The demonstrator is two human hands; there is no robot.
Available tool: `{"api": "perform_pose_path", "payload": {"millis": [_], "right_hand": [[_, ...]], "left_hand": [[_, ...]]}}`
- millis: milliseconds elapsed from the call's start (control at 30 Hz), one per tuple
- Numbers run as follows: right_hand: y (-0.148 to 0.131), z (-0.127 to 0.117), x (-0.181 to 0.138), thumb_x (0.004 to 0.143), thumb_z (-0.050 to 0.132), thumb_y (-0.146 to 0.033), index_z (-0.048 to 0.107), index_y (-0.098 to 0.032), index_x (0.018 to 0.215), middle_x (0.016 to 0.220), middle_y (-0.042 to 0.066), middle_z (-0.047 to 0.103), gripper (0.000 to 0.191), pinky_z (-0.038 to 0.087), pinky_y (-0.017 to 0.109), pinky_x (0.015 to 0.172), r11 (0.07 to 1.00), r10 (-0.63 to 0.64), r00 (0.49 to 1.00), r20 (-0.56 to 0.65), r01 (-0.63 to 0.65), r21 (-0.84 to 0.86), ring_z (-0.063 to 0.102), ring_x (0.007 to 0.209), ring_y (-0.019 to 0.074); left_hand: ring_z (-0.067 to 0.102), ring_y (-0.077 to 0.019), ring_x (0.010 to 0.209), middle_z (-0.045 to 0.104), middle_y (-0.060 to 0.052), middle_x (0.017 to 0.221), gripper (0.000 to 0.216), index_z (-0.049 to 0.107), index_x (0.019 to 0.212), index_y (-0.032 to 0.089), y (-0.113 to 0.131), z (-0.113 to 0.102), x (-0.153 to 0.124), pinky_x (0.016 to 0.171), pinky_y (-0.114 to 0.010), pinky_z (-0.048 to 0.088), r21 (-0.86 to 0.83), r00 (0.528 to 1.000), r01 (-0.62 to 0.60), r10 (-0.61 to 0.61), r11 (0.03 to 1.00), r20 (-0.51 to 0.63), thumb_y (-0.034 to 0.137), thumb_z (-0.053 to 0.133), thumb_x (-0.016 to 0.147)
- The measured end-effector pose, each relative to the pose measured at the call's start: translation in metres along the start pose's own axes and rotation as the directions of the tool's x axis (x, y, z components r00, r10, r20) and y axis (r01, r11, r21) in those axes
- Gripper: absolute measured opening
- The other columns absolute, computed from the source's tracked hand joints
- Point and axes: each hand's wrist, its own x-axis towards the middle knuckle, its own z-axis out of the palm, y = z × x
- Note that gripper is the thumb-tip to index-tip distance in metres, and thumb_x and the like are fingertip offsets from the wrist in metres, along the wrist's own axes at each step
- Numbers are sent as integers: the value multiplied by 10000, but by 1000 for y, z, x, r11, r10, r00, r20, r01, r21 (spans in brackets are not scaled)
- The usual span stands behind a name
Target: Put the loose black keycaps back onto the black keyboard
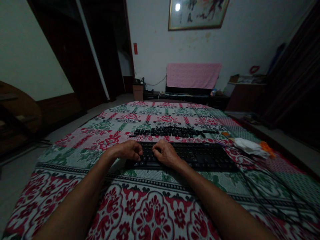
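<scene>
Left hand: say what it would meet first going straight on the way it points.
Probably the right hand, across a short stretch of black keyboard; how high the left hand sits above it is unclear.

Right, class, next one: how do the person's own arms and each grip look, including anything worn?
The left grip and right grip are bare, ungloved human hands. The left forearm and right forearm are slim, with no sleeves in view. No watch, bracelet or clear marking shows; dim light hides finer detail.
</scene>
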Motion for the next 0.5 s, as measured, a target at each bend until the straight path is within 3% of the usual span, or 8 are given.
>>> {"api": "perform_pose_path", "payload": {"millis": [200,333,500], "right_hand": [[0,-5,3,731,475,-181,630,-159,741,734,32,584,157,361,230,653,999,4,1000,26,-5,35,504,714,128],[3,-10,6,728,482,-176,636,-153,737,742,37,601,156,375,229,666,995,-4,999,34,1,101,519,725,128],[8,-13,8,732,480,-169,634,-150,730,758,33,620,155,385,229,692,982,-19,999,32,13,191,536,743,122]], "left_hand": [[441,-84,486,506,31,572,238,547,733,134,0,1,1,470,-191,367,-48,999,32,-30,998,43,299,545,561],[434,-80,481,493,23,554,202,566,693,124,0,0,-1,464,-184,359,-10,999,5,-4,1000,38,295,516,597],[433,-82,472,485,22,545,213,570,699,119,-4,0,-1,460,-191,363,-90,998,-23,28,996,55,306,521,612]]}}
